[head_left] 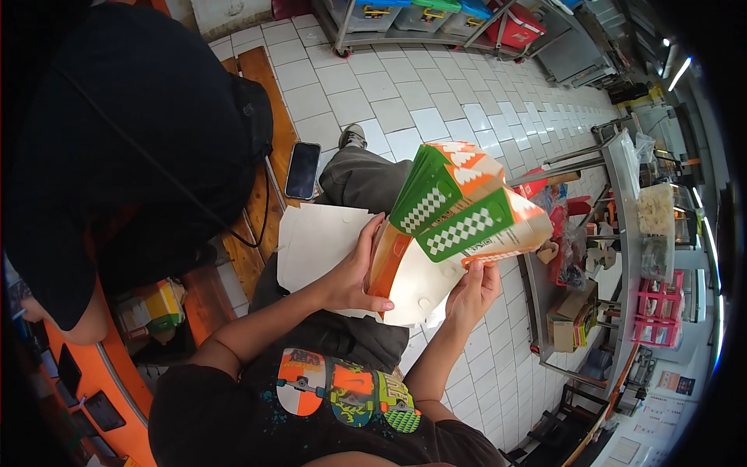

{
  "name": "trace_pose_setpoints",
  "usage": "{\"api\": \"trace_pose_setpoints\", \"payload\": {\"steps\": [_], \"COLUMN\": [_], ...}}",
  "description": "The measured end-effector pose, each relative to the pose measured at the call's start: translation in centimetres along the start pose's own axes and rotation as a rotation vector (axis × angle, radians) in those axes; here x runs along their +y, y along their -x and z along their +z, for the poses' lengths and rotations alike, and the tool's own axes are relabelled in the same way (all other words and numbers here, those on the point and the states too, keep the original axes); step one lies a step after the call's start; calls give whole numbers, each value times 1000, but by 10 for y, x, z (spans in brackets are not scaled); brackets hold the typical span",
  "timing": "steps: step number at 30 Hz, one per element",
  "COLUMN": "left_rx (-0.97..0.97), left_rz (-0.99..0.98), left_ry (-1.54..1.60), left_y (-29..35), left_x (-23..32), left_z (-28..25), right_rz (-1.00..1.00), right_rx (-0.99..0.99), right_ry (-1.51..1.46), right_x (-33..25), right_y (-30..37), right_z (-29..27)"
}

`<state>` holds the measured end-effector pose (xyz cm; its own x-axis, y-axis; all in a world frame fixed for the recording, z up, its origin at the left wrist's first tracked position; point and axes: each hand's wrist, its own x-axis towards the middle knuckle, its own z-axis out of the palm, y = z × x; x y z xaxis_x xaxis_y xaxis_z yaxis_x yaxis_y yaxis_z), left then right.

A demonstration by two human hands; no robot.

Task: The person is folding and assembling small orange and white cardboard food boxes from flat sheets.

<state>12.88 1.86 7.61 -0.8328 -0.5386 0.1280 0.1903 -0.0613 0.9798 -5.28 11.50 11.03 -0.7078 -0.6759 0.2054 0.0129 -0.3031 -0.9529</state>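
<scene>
Over my lap is a bundle of cardboard food cartons [459, 222], printed green and orange with white diamonds, several of them stacked and fanned at the upper end. Beneath them a carton blank shows its pale inner face [424, 284] and an orange side. My left hand [358, 272] is wrapped around this blank's left side, thumb over the orange edge. At the right, my right hand [475, 294] pinches the lower edge of a printed carton between thumb and fingers. More white cardboard blanks [315, 245] lie flat across my thigh, left of the bundle.
A phone [303, 170] rests on the wooden bench [264, 93] beside a person in dark clothing [132, 132]. At right stands a metal shelf rack [622, 202] with bags, boxes and a pink basket [657, 310]. Lidded bins [373, 14] sit on a wheeled rack at the back.
</scene>
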Motion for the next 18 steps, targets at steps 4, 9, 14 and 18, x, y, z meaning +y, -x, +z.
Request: {"api": "trace_pose_setpoints", "payload": {"steps": [4,9,14,18], "left_rx": [-32,-66,-70,-53], "left_rz": [-43,-55,-54,-137], "left_ry": [-47,18,87,213], "left_y": [-1,-3,-4,-4], "left_x": [-1,1,-2,-2], "left_z": [2,1,5,9], "right_rz": [-23,-4,-6,-37], "right_rx": [57,124,179,205], "right_ry": [135,64,86,131], "right_x": [2,-4,-11,-16], "right_y": [1,4,2,1], "right_z": [-1,6,15,20]}}
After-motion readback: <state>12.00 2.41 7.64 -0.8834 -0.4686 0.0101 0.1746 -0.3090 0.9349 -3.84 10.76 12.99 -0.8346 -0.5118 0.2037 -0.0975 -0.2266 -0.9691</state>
